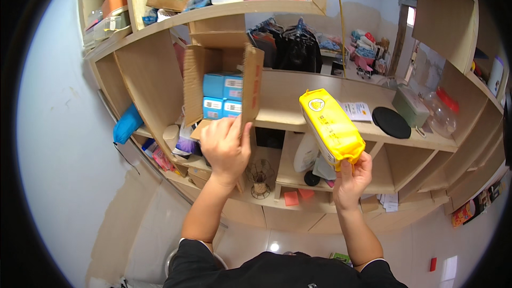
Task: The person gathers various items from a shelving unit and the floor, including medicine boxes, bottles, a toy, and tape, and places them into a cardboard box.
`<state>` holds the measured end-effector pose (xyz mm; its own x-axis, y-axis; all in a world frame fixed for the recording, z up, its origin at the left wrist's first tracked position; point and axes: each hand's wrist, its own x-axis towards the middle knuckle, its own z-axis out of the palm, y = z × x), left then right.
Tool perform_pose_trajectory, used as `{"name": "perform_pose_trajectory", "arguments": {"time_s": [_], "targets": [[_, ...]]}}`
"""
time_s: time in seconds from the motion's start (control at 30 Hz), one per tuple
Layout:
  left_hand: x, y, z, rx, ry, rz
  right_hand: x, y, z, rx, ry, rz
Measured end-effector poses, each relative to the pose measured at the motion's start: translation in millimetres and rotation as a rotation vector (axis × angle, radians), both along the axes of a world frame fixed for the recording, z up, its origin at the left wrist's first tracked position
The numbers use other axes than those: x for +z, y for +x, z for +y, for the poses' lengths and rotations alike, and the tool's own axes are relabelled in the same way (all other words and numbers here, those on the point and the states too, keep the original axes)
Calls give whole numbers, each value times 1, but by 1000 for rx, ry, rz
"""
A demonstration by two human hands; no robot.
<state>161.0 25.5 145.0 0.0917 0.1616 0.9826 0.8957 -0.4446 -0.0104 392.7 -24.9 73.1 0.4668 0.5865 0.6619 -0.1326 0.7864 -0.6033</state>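
My left hand grips the lower front edge of an open cardboard box, thumb on one side of the flap. Several small blue boxes with white labels sit stacked inside it. In my right hand is a yellow soft plastic pack, held by its near end and tilted up to the left. It bears printed writing and a round emblem, and looks like a pack of tissues or wipes. The pack hangs in the air in front of the wooden shelf, and its far side is hidden.
On the shelf's right lie a round black pad, a green-grey box and a clear jar with a red lid. A white bottle and a wire-frame holder stand below. A blue pouch sticks out at left.
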Motion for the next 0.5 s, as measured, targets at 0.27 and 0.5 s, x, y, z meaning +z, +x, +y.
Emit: {"name": "perform_pose_trajectory", "arguments": {"time_s": [0.27,0.5], "targets": [[-21,-4,-83,-183,-27,91,-19,53,-88,91,-32,141],[-61,34,-125,-773,-639,217,-123,117,-201,-176,-376,121]]}}
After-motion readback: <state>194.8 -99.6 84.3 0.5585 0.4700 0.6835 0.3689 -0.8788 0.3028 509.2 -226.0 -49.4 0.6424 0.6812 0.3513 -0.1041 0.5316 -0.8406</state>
